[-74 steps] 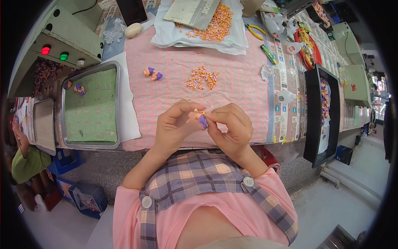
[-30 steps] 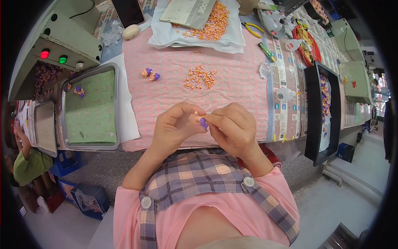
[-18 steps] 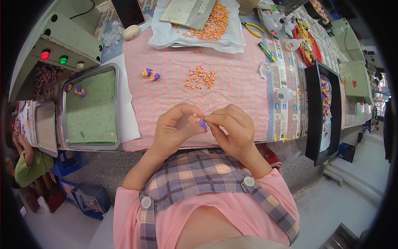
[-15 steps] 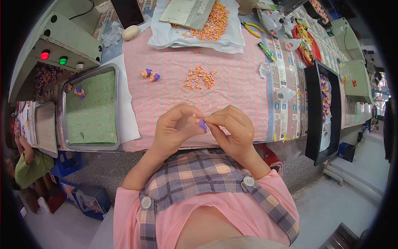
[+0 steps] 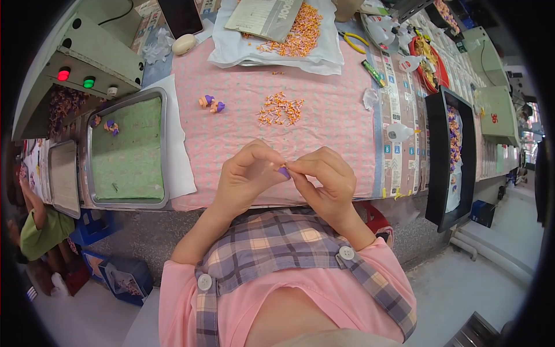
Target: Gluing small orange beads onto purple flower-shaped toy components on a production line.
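Observation:
Both hands meet over the near part of the pink cloth [image 5: 341, 115]. Between thumb and fingers, my left hand [image 5: 245, 173] grips a small purple and skin-coloured figurine [image 5: 283, 172]. My right hand [image 5: 325, 179] pinches at the figurine's upper side; whether a tiny part sits between its fingertips is hidden. Beyond the hands lies a loose heap of tiny orange and white parts [image 5: 280, 110]. Two similar purple and skin-coloured figurines [image 5: 212, 104] rest on the cloth to the left of that heap.
At left, a metal tray [image 5: 164, 150] lined in green holds a few figurines, below a machine box [image 5: 95, 55] with red and green lights. A white bag [image 5: 222, 55] of orange parts lies at the back. Pliers [image 5: 354, 40] and a black bin [image 5: 437, 156] are rightward; another person [image 5: 46, 231] sits far left.
The figurine has turned slightly in my fingers, so less of its purple part shows. Both hands stay nearly in place.

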Demonstrator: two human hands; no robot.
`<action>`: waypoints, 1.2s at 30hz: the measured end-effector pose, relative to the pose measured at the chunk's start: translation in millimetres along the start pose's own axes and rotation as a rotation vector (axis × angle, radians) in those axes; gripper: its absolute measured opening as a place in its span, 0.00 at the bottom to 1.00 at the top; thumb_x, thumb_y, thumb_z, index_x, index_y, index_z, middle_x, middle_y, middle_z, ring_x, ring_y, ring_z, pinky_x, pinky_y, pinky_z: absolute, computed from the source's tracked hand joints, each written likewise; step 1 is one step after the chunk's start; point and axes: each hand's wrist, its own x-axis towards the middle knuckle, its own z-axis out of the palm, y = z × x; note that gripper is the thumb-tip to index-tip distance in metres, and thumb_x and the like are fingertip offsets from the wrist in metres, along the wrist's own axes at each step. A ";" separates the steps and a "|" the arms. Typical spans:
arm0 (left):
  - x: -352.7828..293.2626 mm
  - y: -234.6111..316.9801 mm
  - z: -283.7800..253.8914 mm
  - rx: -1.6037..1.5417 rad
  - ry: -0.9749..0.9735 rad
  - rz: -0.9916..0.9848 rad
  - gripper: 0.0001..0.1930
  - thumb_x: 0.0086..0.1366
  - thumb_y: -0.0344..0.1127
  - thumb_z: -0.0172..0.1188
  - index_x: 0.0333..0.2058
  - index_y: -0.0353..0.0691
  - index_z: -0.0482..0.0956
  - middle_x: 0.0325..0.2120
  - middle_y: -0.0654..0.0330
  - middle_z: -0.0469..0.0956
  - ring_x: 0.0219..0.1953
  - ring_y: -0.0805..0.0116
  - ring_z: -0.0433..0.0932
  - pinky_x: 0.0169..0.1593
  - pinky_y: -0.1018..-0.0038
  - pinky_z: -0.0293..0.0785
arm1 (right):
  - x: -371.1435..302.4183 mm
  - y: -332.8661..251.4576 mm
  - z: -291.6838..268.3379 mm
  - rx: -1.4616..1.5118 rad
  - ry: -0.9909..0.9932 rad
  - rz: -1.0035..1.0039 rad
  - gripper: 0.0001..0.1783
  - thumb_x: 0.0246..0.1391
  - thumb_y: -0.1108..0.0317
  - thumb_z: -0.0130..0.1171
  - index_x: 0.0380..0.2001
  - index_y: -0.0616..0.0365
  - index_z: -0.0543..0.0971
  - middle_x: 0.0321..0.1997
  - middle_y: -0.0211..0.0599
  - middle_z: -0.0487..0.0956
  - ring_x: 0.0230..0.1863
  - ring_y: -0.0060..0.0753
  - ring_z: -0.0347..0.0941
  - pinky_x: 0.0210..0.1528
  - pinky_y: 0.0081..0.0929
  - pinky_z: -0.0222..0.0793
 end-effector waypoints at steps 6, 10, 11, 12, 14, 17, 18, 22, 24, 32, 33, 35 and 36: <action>0.3 10.9 9.4 0.291 0.099 0.155 0.13 0.49 0.22 0.55 0.35 0.36 0.65 0.30 0.59 0.69 0.31 0.75 0.68 0.35 0.80 0.64 | -0.3 4.7 -0.4 0.100 -0.009 0.060 0.09 0.32 0.80 0.57 0.23 0.59 0.75 0.21 0.34 0.72 0.22 0.27 0.68 0.23 0.19 0.62; 3.1 7.8 5.3 0.528 0.088 0.415 0.15 0.45 0.20 0.54 0.34 0.39 0.69 0.26 0.61 0.73 0.28 0.70 0.72 0.31 0.77 0.65 | -4.9 6.9 0.0 0.364 -0.017 0.255 0.07 0.34 0.80 0.56 0.22 0.61 0.75 0.23 0.34 0.73 0.24 0.24 0.68 0.26 0.18 0.62; 3.1 7.5 5.6 0.531 0.093 0.423 0.15 0.45 0.19 0.54 0.34 0.39 0.69 0.26 0.60 0.73 0.28 0.70 0.72 0.31 0.77 0.66 | -5.4 7.5 0.2 0.364 -0.016 0.256 0.07 0.34 0.80 0.56 0.22 0.61 0.75 0.23 0.34 0.73 0.24 0.24 0.68 0.26 0.18 0.62; 3.0 7.2 6.0 0.533 0.098 0.431 0.15 0.44 0.19 0.54 0.34 0.39 0.69 0.26 0.60 0.73 0.28 0.69 0.72 0.31 0.77 0.66 | -5.9 8.1 0.4 0.400 -0.023 0.278 0.06 0.34 0.80 0.56 0.22 0.61 0.74 0.23 0.34 0.73 0.24 0.24 0.68 0.26 0.18 0.62; 2.7 7.0 7.1 0.535 0.103 0.438 0.16 0.44 0.18 0.54 0.34 0.39 0.69 0.26 0.60 0.74 0.28 0.68 0.72 0.32 0.77 0.66 | -6.6 9.0 0.7 0.470 -0.035 0.324 0.05 0.35 0.80 0.55 0.21 0.61 0.74 0.23 0.34 0.73 0.25 0.23 0.67 0.27 0.18 0.62; 1.5 7.2 9.5 0.459 0.123 0.397 0.15 0.44 0.18 0.54 0.33 0.39 0.69 0.27 0.60 0.74 0.29 0.68 0.72 0.32 0.77 0.67 | -7.9 9.8 0.8 0.498 -0.043 0.347 0.05 0.35 0.80 0.55 0.21 0.61 0.74 0.23 0.34 0.72 0.26 0.23 0.67 0.28 0.18 0.62; 1.0 7.5 9.5 0.459 0.122 0.397 0.15 0.44 0.18 0.54 0.33 0.39 0.69 0.27 0.60 0.74 0.29 0.68 0.72 0.32 0.77 0.67 | -8.2 9.8 0.7 0.512 -0.047 0.358 0.05 0.35 0.80 0.55 0.21 0.61 0.73 0.23 0.33 0.72 0.26 0.23 0.67 0.28 0.17 0.61; -0.6 7.7 7.6 0.496 0.101 0.385 0.15 0.43 0.18 0.55 0.33 0.39 0.69 0.27 0.60 0.74 0.29 0.68 0.72 0.31 0.77 0.67 | -8.4 10.6 0.2 0.546 -0.062 0.362 0.04 0.36 0.79 0.55 0.21 0.62 0.73 0.23 0.34 0.72 0.26 0.23 0.67 0.28 0.17 0.61; -0.7 6.4 6.7 0.483 0.095 0.391 0.15 0.44 0.18 0.54 0.33 0.38 0.69 0.27 0.60 0.74 0.29 0.68 0.72 0.32 0.77 0.67 | -9.0 10.7 0.5 0.555 -0.073 0.375 0.04 0.36 0.80 0.54 0.21 0.63 0.73 0.23 0.34 0.72 0.26 0.23 0.67 0.29 0.18 0.61; -7.0 -2.2 -65.3 0.513 0.654 0.210 0.18 0.49 0.23 0.54 0.41 0.37 0.63 0.29 0.62 0.69 0.32 0.75 0.69 0.36 0.80 0.66 | -22.9 51.9 -34.7 0.146 0.425 0.307 0.01 0.46 0.76 0.48 0.24 0.63 0.69 0.24 0.33 0.70 0.26 0.20 0.65 0.30 0.16 0.61; -5.2 1.1 -91.7 0.481 0.813 0.243 0.19 0.50 0.24 0.54 0.42 0.37 0.62 0.29 0.63 0.69 0.32 0.76 0.68 0.37 0.80 0.65 | -24.5 58.0 -46.9 0.119 0.656 0.365 0.04 0.48 0.74 0.48 0.25 0.63 0.70 0.24 0.33 0.70 0.25 0.20 0.65 0.30 0.15 0.61; -21.4 11.0 -143.1 0.608 0.999 0.272 0.20 0.50 0.25 0.54 0.43 0.36 0.62 0.30 0.60 0.70 0.33 0.71 0.68 0.38 0.78 0.64 | -32.6 78.3 -75.6 -0.143 0.955 0.432 0.06 0.48 0.73 0.49 0.31 0.63 0.69 0.27 0.34 0.70 0.28 0.22 0.65 0.33 0.17 0.61; -24.4 15.8 -150.7 0.616 1.017 0.277 0.20 0.50 0.25 0.54 0.43 0.36 0.62 0.30 0.60 0.70 0.33 0.71 0.68 0.38 0.78 0.64 | -36.5 86.7 -86.4 -0.127 0.942 0.429 0.06 0.48 0.73 0.49 0.31 0.63 0.69 0.27 0.34 0.70 0.28 0.22 0.65 0.33 0.17 0.61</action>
